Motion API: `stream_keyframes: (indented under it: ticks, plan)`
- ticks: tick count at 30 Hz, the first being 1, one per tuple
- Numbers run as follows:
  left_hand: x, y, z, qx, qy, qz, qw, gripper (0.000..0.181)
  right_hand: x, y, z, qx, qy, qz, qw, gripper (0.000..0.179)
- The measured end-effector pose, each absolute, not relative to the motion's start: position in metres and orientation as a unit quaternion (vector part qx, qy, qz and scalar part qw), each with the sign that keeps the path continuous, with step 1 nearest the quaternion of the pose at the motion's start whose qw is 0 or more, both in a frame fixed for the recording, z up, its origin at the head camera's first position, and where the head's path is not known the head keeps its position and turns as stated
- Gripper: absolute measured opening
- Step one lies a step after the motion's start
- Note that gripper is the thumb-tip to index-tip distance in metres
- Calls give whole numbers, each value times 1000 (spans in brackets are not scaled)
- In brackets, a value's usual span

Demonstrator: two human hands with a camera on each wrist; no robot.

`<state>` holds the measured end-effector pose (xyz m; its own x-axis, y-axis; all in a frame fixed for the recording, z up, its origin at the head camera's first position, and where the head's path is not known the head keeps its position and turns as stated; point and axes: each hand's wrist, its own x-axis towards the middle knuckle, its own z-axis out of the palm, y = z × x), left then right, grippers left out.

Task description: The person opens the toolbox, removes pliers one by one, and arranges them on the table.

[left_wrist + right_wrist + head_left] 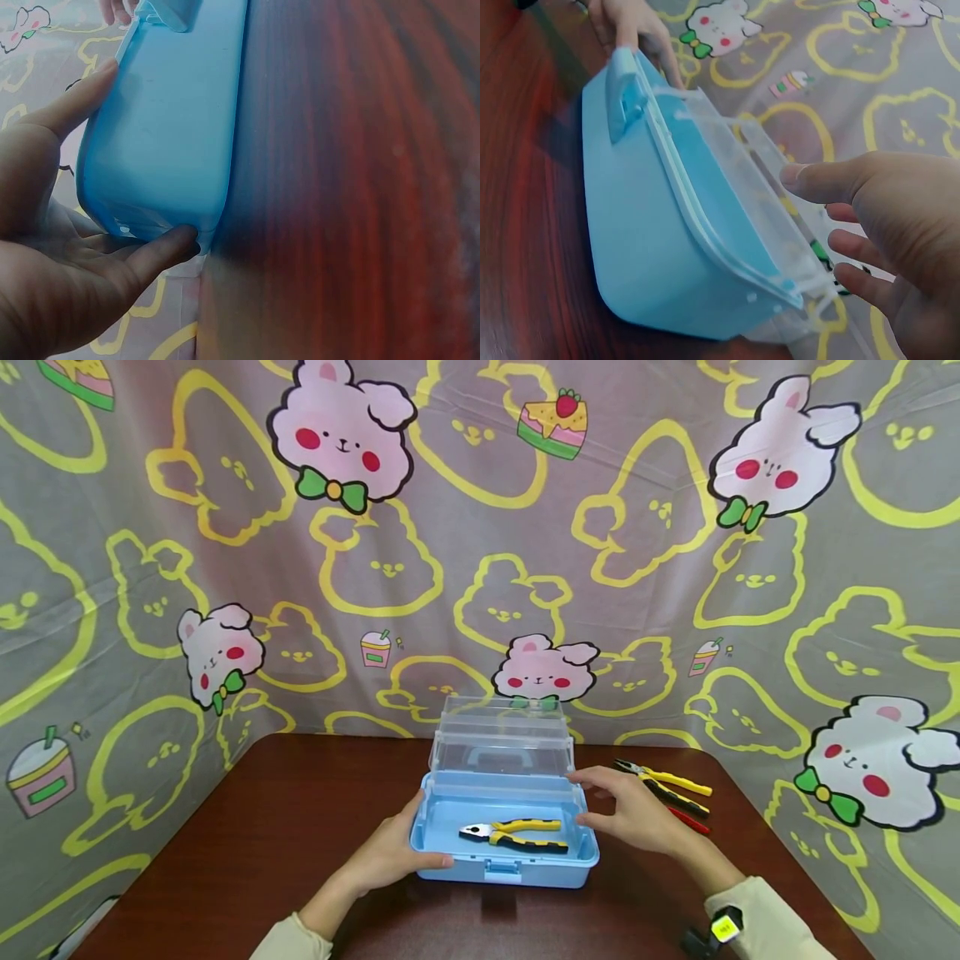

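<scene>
A light blue toolbox [465, 867] sits on the table, its clear lid [504, 752] raised at the back. Inside lies a pair of pliers [525, 843] with yellow and black handles, jaws toward the left. My left hand [386, 858] grips the toolbox at its left end, thumb over the front edge; in the left wrist view the fingers of that hand [82, 262] lie along the end wall. Beside the right rim, my right hand [633, 810] is held with loosely bent fingers and nothing in them. The right wrist view shows that hand [900, 232] apart from the box wall.
On the table right of the box lie more pliers [671, 789] with yellow and black handles and a red-handled tool [688, 820], partly hidden by my right hand. A patterned curtain [450, 635] hangs close behind the dark wooden table [300, 810] and along its sides.
</scene>
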<state>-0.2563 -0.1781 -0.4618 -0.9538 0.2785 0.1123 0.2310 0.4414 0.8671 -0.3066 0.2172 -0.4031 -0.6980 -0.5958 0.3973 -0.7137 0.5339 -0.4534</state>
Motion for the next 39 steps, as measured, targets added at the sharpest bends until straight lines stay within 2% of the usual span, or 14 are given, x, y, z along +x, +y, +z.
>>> stream_keyframes:
  ticks: [26, 39]
  plan:
    - [-256, -177, -462, 157, 847, 508, 16, 124, -309, 166, -421, 436, -842, 317, 30, 54]
    - [-255, -178, -462, 159, 853, 497, 10, 126, -315, 151, -435, 467, -834, 292, -24, 53]
